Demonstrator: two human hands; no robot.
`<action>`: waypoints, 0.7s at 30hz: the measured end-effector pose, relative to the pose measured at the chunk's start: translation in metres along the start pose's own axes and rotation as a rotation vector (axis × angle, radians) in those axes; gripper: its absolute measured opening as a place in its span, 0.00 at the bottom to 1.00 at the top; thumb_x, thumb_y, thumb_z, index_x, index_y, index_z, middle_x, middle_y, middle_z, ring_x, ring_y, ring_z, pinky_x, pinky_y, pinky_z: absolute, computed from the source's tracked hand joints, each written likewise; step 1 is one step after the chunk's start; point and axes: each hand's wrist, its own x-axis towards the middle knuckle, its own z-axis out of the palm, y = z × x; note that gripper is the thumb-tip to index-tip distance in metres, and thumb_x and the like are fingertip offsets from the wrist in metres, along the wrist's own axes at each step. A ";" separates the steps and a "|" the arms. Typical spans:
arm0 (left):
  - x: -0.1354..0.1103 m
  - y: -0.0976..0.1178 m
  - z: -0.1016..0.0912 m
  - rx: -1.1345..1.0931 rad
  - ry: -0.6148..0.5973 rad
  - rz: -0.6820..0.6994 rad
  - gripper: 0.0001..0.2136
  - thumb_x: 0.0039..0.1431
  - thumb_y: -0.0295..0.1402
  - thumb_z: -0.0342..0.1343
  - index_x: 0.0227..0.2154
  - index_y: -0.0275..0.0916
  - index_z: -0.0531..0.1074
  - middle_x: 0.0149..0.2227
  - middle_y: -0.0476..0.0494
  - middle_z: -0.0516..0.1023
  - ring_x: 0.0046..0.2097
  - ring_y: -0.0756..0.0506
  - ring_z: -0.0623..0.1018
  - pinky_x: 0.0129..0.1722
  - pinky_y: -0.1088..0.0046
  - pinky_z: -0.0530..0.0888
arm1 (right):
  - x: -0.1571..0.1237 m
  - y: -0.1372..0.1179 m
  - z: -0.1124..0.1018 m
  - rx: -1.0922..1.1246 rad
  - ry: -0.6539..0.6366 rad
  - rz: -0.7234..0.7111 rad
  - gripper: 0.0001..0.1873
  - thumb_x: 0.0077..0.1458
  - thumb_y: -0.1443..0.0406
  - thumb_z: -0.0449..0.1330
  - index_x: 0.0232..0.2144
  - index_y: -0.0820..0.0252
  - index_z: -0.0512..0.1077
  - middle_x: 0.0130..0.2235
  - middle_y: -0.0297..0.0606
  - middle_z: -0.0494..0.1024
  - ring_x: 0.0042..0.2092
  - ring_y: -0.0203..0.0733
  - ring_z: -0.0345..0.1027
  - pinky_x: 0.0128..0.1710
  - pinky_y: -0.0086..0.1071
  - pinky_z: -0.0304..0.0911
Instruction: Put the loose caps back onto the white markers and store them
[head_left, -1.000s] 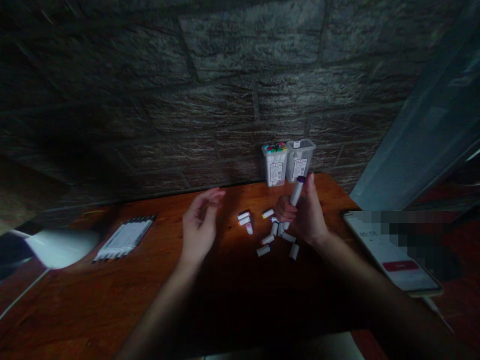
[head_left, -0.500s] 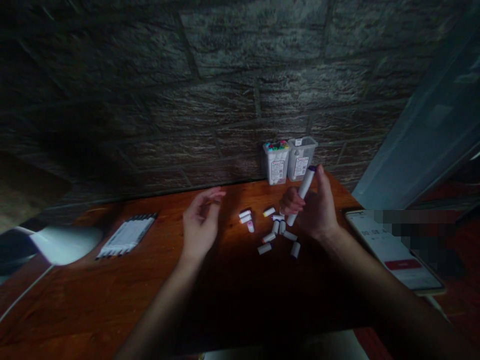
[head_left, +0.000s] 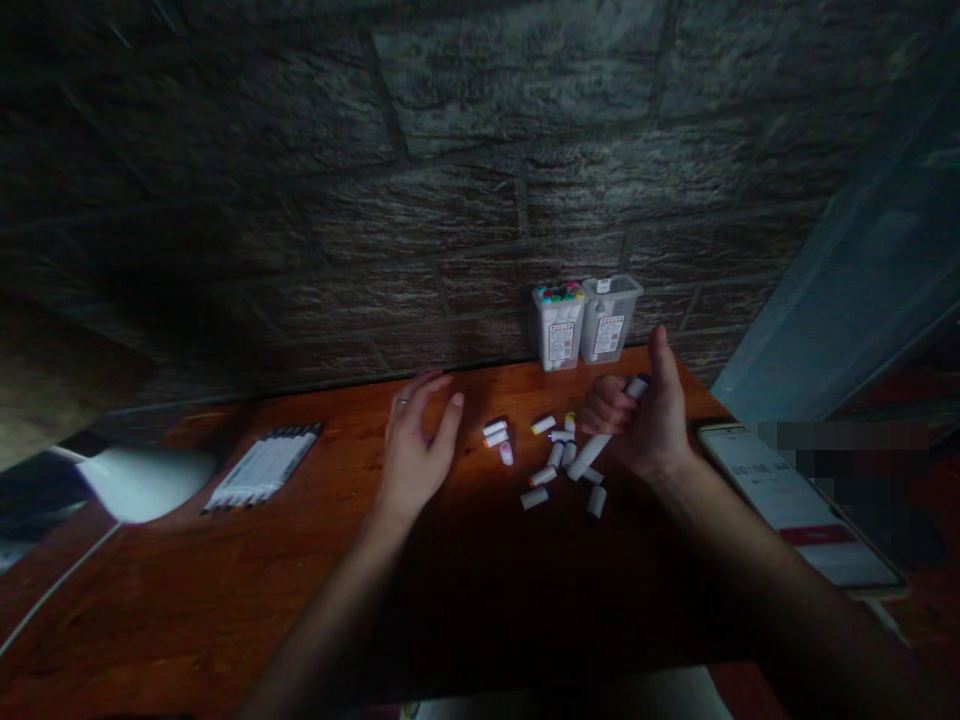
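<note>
My right hand [head_left: 636, 415] is wrapped round a white marker [head_left: 590, 455] with a dark purple end, thumb raised; the marker slants down and left over the table. Beneath it and to its left lie several loose caps, white with coloured ends, among them an orange-ended cap [head_left: 544, 476] and a yellow-ended cap [head_left: 543, 425]. My left hand [head_left: 420, 440] hovers left of the caps, fingers curved and apart, holding nothing. Nearest to it are a small group of white caps [head_left: 495, 434] and a pink-marked cap [head_left: 506, 454].
Against the brick wall stand a clear box full of markers [head_left: 559, 340] and a second clear box [head_left: 609, 325] with little visible inside. A phone [head_left: 799, 505] lies at the right. Leftward are a row of pens [head_left: 262, 468] and a white lamp [head_left: 146, 485].
The marker in my right hand has tipped from steep to more slanted, and its upper end sits lower in the fist. My left hand has shifted slightly right and its fingers have spread.
</note>
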 end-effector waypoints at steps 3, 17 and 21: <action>-0.002 0.001 0.003 -0.005 -0.010 0.015 0.11 0.63 0.36 0.55 0.46 0.39 0.74 0.52 0.40 0.75 0.57 0.41 0.72 0.60 0.59 0.65 | -0.002 -0.010 -0.003 -0.015 0.014 -0.080 0.36 0.55 0.36 0.43 0.10 0.53 0.45 0.12 0.26 0.41 0.15 0.31 0.36 0.17 0.33 0.43; -0.002 0.000 0.004 0.037 -0.040 0.011 0.11 0.64 0.37 0.54 0.46 0.41 0.74 0.51 0.41 0.76 0.55 0.40 0.73 0.58 0.57 0.66 | 0.014 0.000 -0.034 -0.439 0.287 -0.262 0.26 0.56 0.46 0.52 0.17 0.56 0.62 0.17 0.32 0.60 0.19 0.34 0.52 0.18 0.31 0.44; -0.003 -0.002 0.003 0.123 -0.054 0.051 0.12 0.63 0.37 0.54 0.47 0.41 0.73 0.53 0.39 0.74 0.58 0.38 0.70 0.59 0.53 0.64 | 0.015 0.003 -0.036 -0.385 0.211 -0.123 0.31 0.55 0.40 0.47 0.15 0.55 0.57 0.15 0.28 0.52 0.17 0.32 0.44 0.16 0.31 0.40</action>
